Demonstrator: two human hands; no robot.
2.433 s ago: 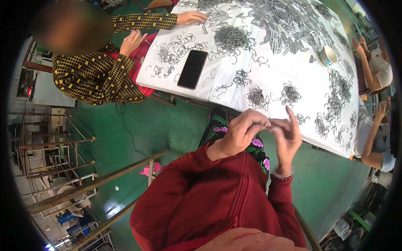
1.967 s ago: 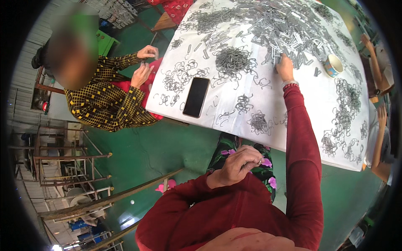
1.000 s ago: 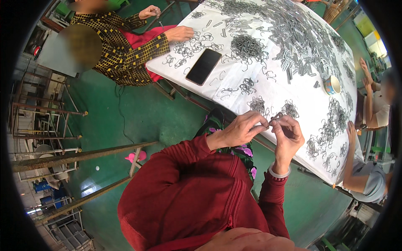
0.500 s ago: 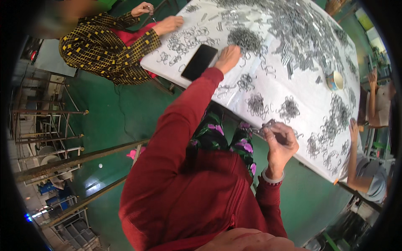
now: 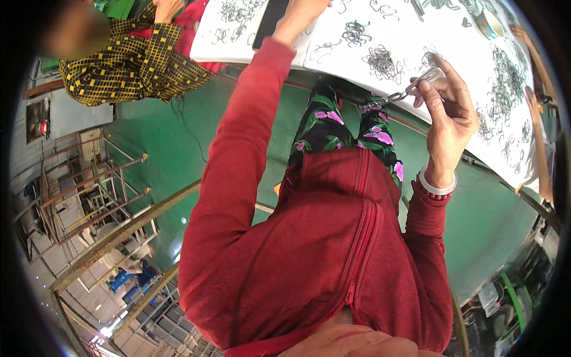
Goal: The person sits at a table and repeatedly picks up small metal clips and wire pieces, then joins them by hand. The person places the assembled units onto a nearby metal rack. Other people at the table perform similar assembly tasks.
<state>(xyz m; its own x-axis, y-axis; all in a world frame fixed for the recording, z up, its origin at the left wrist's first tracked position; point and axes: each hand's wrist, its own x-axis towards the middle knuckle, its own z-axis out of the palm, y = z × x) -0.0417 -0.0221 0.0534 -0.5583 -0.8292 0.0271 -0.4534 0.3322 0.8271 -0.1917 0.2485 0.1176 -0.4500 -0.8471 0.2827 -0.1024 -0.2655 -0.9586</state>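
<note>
My right hand (image 5: 447, 116) is closed in a pinch at the table's front edge. It grips a short metal chain (image 5: 386, 101), whose links trail to the left; a flat, slotted silver piece (image 5: 429, 77) shows at the fingertips. My left hand (image 5: 302, 18) reaches over the table beside a black phone (image 5: 270, 27). The upper picture edge cuts off its fingers, so what they touch is hidden. Small piles of dark wire links (image 5: 382, 63) lie on the white table cover (image 5: 333, 64) between my hands.
A person in a black-and-yellow checked top (image 5: 143, 62) works at the left. Another person's hands (image 5: 531, 98) rest at the right table edge. A paper cup (image 5: 490, 25) stands far right, near more wire links (image 5: 502, 77). Metal rails (image 5: 128, 229) cross behind on the left.
The view has tilted down, so the table sits higher and its far part is out of sight. The chain in my right hand now shows plainly, stretched out to the left.
</note>
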